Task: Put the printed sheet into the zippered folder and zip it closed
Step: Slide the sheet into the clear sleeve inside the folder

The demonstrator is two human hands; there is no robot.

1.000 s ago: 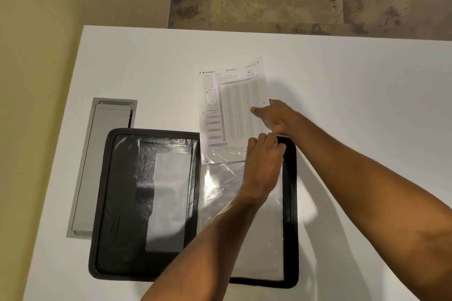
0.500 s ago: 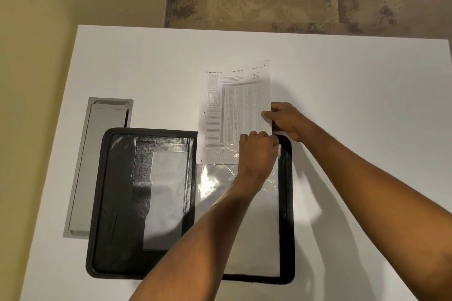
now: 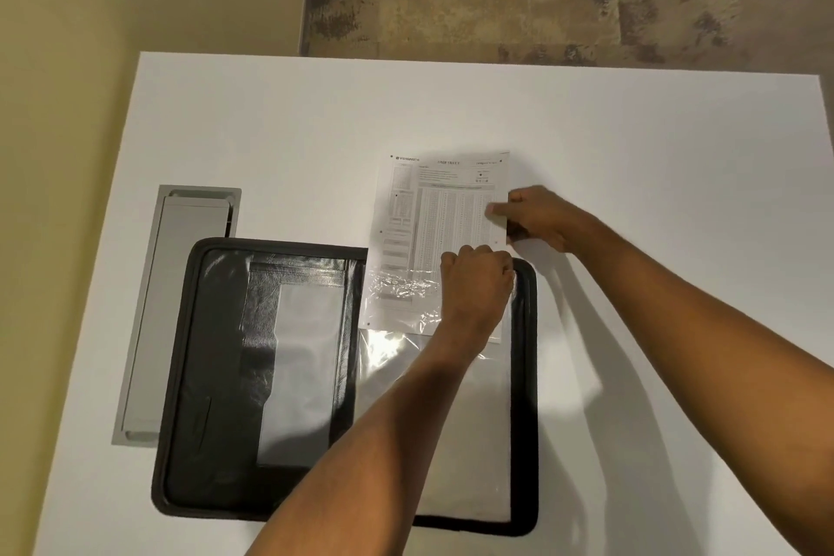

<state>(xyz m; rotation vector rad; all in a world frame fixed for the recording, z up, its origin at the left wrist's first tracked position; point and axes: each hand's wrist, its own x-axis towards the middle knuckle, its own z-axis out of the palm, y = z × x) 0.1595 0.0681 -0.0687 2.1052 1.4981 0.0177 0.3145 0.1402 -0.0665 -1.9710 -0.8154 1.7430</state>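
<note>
deeper now, my floppy white printed sheet (image 3: 447,212) enters the black zippered folder (image 3: 216,375); right hand (image 3: 541,217) pinches the paper's thin edge, left hand (image 3: 478,280) grips the clear plastic sleeve (image 3: 478,442).

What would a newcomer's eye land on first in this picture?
The printed sheet, mid-table, juts out of a clear sleeve in the right half of the open black zippered folder, its lower part already under crinkled plastic. The right hand pinches the sheet's right edge; the left hand grips at the sleeve's mouth. A grey hatch sits in the white table, left of the folder.
</note>
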